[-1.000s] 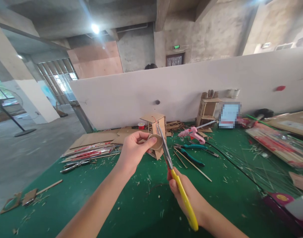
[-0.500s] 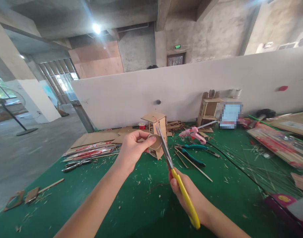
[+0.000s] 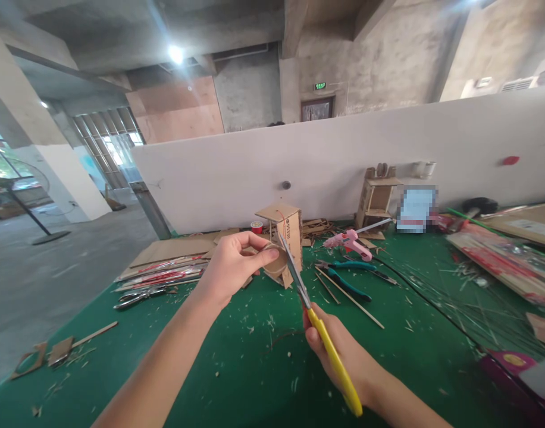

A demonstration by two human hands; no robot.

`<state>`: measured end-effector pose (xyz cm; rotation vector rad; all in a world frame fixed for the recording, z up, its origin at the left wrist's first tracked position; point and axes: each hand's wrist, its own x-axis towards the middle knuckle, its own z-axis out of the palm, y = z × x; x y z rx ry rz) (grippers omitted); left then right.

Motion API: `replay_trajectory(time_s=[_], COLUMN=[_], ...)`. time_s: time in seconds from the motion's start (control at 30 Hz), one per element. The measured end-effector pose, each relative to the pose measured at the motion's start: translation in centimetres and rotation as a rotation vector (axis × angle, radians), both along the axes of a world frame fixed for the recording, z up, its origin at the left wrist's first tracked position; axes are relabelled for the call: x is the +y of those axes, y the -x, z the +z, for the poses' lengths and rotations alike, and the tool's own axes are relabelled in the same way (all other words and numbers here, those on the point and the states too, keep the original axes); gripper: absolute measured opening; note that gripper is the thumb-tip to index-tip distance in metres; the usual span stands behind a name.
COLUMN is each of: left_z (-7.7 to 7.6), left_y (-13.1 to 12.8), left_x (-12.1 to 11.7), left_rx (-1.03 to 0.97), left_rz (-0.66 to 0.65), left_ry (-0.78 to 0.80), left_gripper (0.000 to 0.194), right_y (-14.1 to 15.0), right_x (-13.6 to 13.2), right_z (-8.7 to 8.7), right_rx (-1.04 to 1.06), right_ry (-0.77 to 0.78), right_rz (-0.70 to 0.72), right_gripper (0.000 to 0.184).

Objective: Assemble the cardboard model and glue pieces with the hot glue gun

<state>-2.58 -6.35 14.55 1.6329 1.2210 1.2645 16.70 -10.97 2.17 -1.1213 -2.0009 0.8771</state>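
Observation:
Between its thumb and fingers, my left hand [image 3: 237, 261] pinches a small round piece of cardboard [image 3: 276, 261]. My right hand [image 3: 332, 339] grips yellow-handled scissors [image 3: 319, 324], their blades pointing up and away beside the right edge of the round piece. Whether the blades touch it I cannot tell. Directly behind stands a cardboard box structure [image 3: 290, 229] with a flat top and a red wire on it; its lower part is partly hidden by my left hand and the round piece.
Teal-handled pliers [image 3: 350, 282] and thin wooden sticks [image 3: 359, 303] lie to the right, below a pink glue gun [image 3: 350, 242]. A second cardboard structure [image 3: 375, 199] stands by the white partition [image 3: 228, 178]. Packaged sticks [image 3: 160, 273] and cardboard offcuts [image 3: 60, 351] are on the left.
My left hand has shifted slightly left with the round cardboard piece, which now looks more tilted. The scissors stay nearly in place in my right hand.

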Motion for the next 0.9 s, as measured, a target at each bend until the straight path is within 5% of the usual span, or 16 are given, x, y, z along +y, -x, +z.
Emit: replay_trajectory(time_s=[0.4, 0.9], left_z=[-2.2, -1.0], left_y=[-2.4, -1.5], left_x=[0.2, -0.1], left_rx=[-0.174, -0.055], left_rz=[0.007, -0.186], left_ry=[0.062, 0.054], left_gripper=[0.028, 0.019], right_y=[0.1, -0.3], right_x=[0.4, 0.5], right_z=[-0.7, -0.7], right_rx=[-0.004, -0.063], right_ry=[-0.009, 0.02], right_rz=[-0.097, -0.074], right_gripper=[0.05, 0.048])
